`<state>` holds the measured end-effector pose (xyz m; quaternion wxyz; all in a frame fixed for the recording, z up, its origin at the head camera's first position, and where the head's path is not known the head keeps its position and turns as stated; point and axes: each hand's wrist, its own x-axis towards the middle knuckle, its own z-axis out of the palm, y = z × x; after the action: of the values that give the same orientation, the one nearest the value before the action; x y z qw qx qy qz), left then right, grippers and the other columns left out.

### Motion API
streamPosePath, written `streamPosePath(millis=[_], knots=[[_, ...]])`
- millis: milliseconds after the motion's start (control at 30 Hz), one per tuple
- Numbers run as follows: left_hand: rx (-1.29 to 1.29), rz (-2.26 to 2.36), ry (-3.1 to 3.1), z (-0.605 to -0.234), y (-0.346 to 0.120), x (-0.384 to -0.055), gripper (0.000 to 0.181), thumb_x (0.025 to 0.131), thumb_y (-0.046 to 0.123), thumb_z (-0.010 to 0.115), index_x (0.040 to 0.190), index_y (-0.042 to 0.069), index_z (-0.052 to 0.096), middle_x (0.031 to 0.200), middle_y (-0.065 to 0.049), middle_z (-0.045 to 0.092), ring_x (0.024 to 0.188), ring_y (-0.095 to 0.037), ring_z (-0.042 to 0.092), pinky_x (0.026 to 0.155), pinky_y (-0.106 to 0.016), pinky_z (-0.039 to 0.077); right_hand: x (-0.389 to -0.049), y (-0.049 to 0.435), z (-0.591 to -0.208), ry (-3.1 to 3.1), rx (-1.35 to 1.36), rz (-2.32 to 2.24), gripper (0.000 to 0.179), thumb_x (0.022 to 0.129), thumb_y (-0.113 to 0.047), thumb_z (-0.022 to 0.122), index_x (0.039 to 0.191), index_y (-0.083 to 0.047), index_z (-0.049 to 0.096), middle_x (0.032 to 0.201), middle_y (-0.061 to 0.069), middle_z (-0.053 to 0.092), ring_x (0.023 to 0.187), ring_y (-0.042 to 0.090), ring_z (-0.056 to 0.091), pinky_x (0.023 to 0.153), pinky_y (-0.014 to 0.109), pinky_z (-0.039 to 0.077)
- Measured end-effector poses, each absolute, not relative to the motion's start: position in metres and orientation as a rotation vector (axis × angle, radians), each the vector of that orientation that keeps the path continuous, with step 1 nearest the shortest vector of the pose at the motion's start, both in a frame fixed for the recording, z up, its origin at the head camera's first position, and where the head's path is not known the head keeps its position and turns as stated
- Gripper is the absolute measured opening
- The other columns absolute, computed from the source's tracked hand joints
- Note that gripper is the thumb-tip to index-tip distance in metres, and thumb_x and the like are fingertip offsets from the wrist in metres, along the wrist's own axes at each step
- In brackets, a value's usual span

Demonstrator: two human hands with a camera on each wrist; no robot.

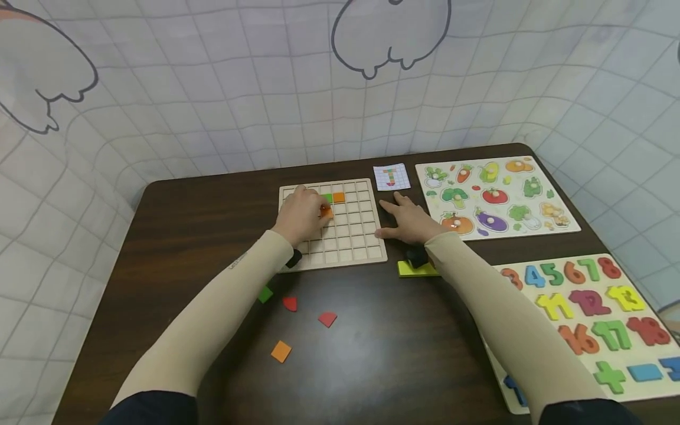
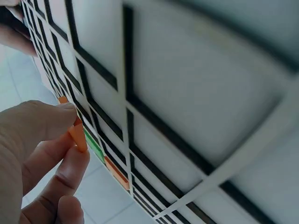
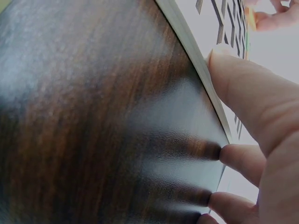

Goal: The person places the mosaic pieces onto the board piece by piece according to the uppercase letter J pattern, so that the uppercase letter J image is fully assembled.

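Observation:
My left hand is over the upper left part of a pale wooden grid board. Between its thumb and fingertips it pinches a small orange tile, partly hidden by the thumb. In the head view, a green tile and an orange square tile lie side by side in the grid's cells near the fingers. My right hand is spread at the board's right edge. Its thumb touches that edge, while the other fingertips rest on the dark tabletop.
A pattern card lies beyond the board. Vegetable and number puzzle boards lie to the right. A yellow-green strip sits under the right wrist. Nearer me are a green piece, red pieces and an orange square.

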<state>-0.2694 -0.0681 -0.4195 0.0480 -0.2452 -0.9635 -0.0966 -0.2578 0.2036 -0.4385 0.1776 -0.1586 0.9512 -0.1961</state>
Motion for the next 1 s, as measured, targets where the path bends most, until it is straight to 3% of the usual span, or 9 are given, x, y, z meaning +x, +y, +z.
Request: streamPosePath(millis=[400, 1000], knots=[[-0.664, -0.280, -3.020, -0.421, -0.061, -0.282, 0.020, 0.098, 0.021, 0.073, 0.114, 0.012, 0.081, 0.116, -0.009, 0.078, 0.106, -0.032, 0.063, 0.088, -0.047, 0.058, -0.257, 0.203, -0.440, 2.697, -0.443, -0.541, 0.088, 0.100, -0.046, 0.066, 0.166, -0.010, 0.022, 0.173, 0.029, 0.002, 0.160, 0.049, 0.007, 0.127, 0.068, 0.015], [-0.647, -0.308, -3.011, -0.421, -0.069, -0.279, 0.020, 0.097, 0.022, 0.071, 0.113, 0.012, 0.079, 0.116, -0.009, 0.075, 0.111, -0.033, 0.064, 0.084, -0.046, 0.060, -0.257, 0.203, -0.435, 2.687, -0.439, -0.537, 0.087, 0.101, -0.047, 0.065, 0.166, -0.009, 0.021, 0.172, 0.030, 0.002, 0.160, 0.050, 0.006, 0.127, 0.068, 0.014]])
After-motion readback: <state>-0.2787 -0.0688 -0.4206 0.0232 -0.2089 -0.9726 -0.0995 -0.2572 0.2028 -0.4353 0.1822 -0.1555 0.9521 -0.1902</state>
